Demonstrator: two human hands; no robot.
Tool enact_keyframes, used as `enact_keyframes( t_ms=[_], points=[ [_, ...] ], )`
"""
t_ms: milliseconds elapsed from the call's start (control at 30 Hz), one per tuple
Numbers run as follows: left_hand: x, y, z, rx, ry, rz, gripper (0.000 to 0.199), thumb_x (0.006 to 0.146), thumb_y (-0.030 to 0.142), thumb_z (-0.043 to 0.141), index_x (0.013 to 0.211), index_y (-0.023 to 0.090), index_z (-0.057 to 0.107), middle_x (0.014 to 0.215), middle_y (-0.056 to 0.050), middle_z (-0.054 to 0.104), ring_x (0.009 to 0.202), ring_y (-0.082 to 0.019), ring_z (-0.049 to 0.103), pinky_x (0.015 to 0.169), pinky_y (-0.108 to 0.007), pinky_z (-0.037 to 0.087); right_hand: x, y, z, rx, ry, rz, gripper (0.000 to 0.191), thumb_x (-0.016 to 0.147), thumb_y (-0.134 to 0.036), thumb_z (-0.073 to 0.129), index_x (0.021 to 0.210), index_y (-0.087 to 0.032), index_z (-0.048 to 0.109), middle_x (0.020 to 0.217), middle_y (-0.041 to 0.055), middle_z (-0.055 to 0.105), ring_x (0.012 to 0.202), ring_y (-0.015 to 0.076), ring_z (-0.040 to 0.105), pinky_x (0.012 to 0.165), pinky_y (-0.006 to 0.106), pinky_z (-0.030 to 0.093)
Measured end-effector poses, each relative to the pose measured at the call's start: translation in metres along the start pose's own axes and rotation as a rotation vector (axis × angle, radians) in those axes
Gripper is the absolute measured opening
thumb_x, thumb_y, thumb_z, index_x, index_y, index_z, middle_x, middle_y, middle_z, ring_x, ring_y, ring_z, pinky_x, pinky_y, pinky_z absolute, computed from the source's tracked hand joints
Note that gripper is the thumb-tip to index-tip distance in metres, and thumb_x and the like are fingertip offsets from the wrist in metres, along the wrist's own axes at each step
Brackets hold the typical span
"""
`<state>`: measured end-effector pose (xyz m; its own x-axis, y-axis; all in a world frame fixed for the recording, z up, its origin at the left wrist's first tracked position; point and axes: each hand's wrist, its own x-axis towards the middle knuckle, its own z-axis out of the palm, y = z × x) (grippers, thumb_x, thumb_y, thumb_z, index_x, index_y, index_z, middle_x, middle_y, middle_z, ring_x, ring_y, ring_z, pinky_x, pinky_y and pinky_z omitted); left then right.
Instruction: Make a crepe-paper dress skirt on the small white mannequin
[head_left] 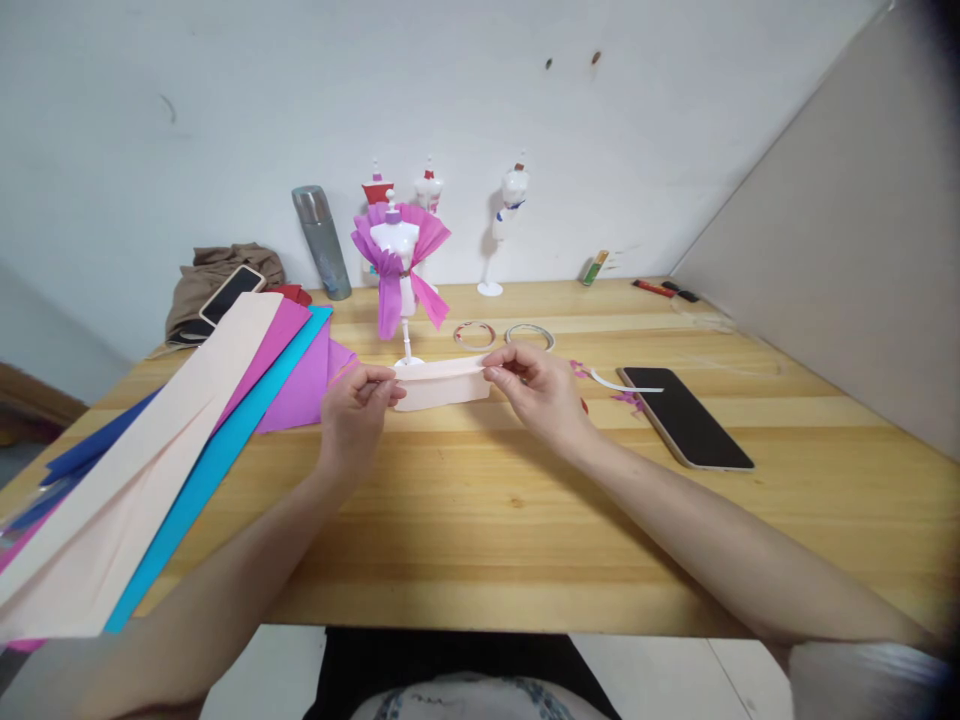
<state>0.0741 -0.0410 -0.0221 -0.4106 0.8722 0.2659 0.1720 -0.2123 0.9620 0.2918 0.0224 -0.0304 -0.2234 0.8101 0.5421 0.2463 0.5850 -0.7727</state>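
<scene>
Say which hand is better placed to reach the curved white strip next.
Probably the right hand: it is nearer the white strip, while the left hand sits farther across. Both pinch the pale paper, so the right should release first.

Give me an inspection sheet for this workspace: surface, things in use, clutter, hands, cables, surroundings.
Surface: light wooden table with visible grain.
Things in use: pale pink paper piece held between the hands; beyond it, a white dress form with purple paper around it.
Clutter: coloured sheets overlapping at left; two rings; black-screened phone at right, a white strip reaching over it; bottle near the wall.
Left hand: pinches the paper piece's left end.
Right hand: pinches its upper right corner.
Cables: nothing seen.
Surroundings: white wall behind; greyish panel at right.
</scene>
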Motion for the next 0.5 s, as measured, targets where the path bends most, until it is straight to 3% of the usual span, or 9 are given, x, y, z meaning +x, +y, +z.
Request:
enact_keyframes(
  t_ms=[300,500],
  points=[
    [0.0015,-0.0013,0.0,-0.059,-0.027,-0.005,0.013,0.072,0.025,0.071,0.08,0.018,0.064,0.064,-0.001,0.073,0.062,-0.016,0.072,0.063,-0.027,0.057,-0.0013,0.0028,0.0009,0.009,-0.003,0.041,0.009,0.085,-0.03,0.062,0.082,-0.023,0.067,0.08,0.0029,0.067,0.075,0.0184,0.059,0.071,0.034,0.045],
    [-0.0003,-0.0015,-0.0007,-0.04,-0.037,0.022,0.019,0.075,0.026,0.068,0.092,0.017,0.073,0.066,0.0,0.074,0.063,-0.015,0.071,0.065,-0.028,0.058,-0.002,0.0019,0.0006,0.019,0.005,0.012,0.008,0.086,-0.028,0.062,0.081,-0.023,0.066,0.079,0.0023,0.067,0.075,0.0178,0.059,0.073,0.034,0.045]
  ],
)
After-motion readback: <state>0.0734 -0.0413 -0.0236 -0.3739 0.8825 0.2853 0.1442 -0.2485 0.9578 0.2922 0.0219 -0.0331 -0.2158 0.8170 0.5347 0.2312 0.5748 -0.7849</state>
